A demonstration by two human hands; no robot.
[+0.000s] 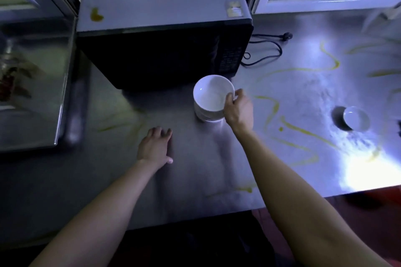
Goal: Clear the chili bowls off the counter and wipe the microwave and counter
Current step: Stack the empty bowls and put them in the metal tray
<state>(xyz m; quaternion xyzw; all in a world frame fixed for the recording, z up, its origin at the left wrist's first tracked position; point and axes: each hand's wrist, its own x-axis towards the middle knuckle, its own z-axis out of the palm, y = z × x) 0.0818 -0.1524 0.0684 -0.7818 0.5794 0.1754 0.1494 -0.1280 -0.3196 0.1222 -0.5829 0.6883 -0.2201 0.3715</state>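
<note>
- Steel worktop (195,180) fills the middle of the frame, dull grey, with a bright patch of glare at the lower right.
- Low in the centre, the left hand (155,147) lies palm down over bare steel, fingers loosely spread and holding nothing — whether it touches the surface I cannot tell.
- Just right of centre, the right hand (238,108) has thumb and fingers curled over the right rim of the top bowl (211,93) — a pinch grip.
- That white bowl sits nested on a stack of bowls (204,116), which stands on the worktop just in front of the microwave's lower right corner.
- At the right edge a small bowl (357,118), also white, stands alone, well apart from the stack.
- Thin yellow streaks (299,132) wind across the worktop between the stack and the small bowl, and on toward the upper right.
- Upper centre, the microwave (165,6) shows a dark front and a pale top marked with yellow smears (96,15) at its left and back right.
- Beside it on the right, a black cord (267,50) loops on the steel.
</note>
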